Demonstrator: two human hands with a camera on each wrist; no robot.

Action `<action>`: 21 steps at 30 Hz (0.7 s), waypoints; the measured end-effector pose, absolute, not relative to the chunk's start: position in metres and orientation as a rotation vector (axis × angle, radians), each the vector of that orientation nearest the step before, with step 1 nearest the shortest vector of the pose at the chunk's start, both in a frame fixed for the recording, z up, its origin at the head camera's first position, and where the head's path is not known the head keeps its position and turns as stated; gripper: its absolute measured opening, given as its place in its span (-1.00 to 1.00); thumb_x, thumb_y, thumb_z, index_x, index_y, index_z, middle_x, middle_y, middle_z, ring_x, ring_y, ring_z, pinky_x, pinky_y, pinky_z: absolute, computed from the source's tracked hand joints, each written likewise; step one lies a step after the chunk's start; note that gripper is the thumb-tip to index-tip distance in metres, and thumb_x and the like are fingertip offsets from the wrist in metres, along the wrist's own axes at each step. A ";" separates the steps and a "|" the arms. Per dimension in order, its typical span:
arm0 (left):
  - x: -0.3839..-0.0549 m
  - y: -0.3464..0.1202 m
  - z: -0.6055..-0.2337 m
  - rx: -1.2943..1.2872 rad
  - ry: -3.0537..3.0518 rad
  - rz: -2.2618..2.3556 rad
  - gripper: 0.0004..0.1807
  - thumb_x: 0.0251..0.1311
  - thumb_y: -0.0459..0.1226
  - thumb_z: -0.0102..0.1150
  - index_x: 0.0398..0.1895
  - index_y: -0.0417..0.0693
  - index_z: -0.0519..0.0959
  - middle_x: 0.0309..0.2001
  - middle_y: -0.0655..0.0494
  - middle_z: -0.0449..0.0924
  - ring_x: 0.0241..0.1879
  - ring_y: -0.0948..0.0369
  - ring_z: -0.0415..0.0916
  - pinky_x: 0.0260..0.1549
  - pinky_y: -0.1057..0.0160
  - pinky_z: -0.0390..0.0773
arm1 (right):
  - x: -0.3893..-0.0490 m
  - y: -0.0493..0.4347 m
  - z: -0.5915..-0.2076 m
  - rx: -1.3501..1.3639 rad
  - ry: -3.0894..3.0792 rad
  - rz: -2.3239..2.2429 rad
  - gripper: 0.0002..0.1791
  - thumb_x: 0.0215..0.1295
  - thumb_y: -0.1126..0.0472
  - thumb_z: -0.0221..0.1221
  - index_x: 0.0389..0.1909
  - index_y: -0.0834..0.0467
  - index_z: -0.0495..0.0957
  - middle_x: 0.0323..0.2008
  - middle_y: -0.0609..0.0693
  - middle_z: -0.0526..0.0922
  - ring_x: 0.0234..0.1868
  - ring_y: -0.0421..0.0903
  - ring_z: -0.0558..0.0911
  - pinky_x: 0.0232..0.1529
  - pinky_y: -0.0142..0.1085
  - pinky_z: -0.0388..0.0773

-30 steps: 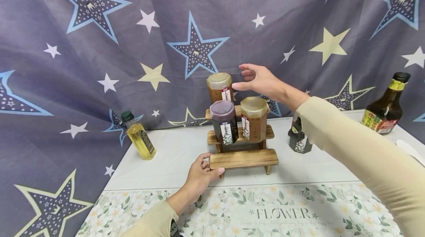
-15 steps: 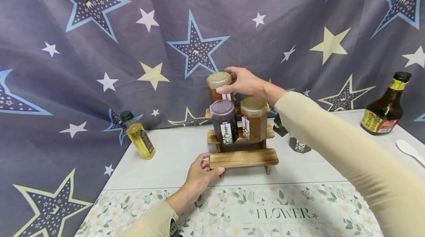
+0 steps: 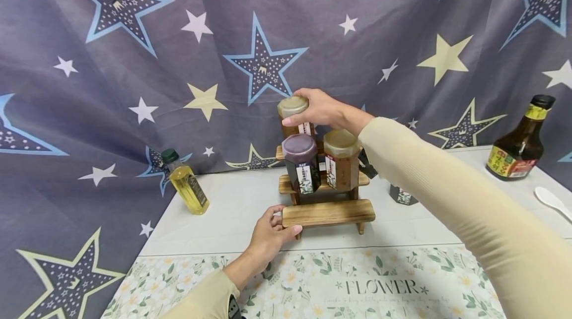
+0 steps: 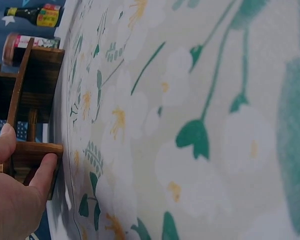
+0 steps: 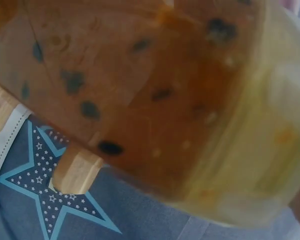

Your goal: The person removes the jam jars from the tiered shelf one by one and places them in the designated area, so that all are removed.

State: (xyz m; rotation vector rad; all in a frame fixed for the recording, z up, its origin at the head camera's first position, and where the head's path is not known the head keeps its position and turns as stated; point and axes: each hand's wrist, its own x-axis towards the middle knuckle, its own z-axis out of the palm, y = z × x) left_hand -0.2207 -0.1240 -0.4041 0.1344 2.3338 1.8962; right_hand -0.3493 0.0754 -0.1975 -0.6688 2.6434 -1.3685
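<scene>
A three-step wooden rack (image 3: 328,212) stands on the table. My left hand (image 3: 265,234) holds the left end of its lowest step, thumb and fingers around the edge; the left wrist view also shows this hand (image 4: 15,195). On the top step stands a brown-filled jar (image 3: 289,128) with a pale lid. My right hand (image 3: 323,109) grips that jar near its lid, thumb in front; its other fingers are partly hidden. The middle step bears a dark jar with a purple lid (image 3: 304,165) and a second brown jar (image 3: 343,165). A speckled brown jar (image 5: 140,90) fills the right wrist view.
A yellow oil bottle (image 3: 189,187) stands at the left. To the right are a dark jar (image 3: 403,195) partly behind my sleeve, a dark sauce bottle (image 3: 514,145) and a white spoon (image 3: 551,201). A star-patterned cloth (image 3: 178,61) hangs behind the table.
My right hand has moved left and down from beside the top jar and now grips it near the lid. The left hand stays on the rack.
</scene>
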 end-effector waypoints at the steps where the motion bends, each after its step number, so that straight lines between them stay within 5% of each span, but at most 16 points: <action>1: -0.221 -0.124 -0.404 0.134 2.334 1.897 -0.26 0.11 -0.33 0.37 0.32 -0.26 0.21 -0.04 -0.14 0.56 -0.12 0.13 0.58 -0.18 0.27 0.67 | -0.349 0.075 -0.198 -0.665 2.637 -1.377 -0.08 0.11 0.02 0.40 0.41 0.17 0.14 0.05 0.11 0.47 0.00 0.01 0.47 -0.01 -0.18 0.51; 21: -0.220 -0.123 -0.403 0.115 2.323 1.904 -0.23 0.12 -0.33 0.37 0.35 -0.24 0.19 -0.03 -0.15 0.54 -0.12 0.13 0.59 -0.16 0.25 0.68 | -0.353 0.080 -0.198 -0.741 2.619 -1.497 -0.12 -0.01 0.13 0.48 0.34 0.21 0.30 -0.05 0.09 0.55 -0.10 -0.02 0.51 -0.13 -0.26 0.54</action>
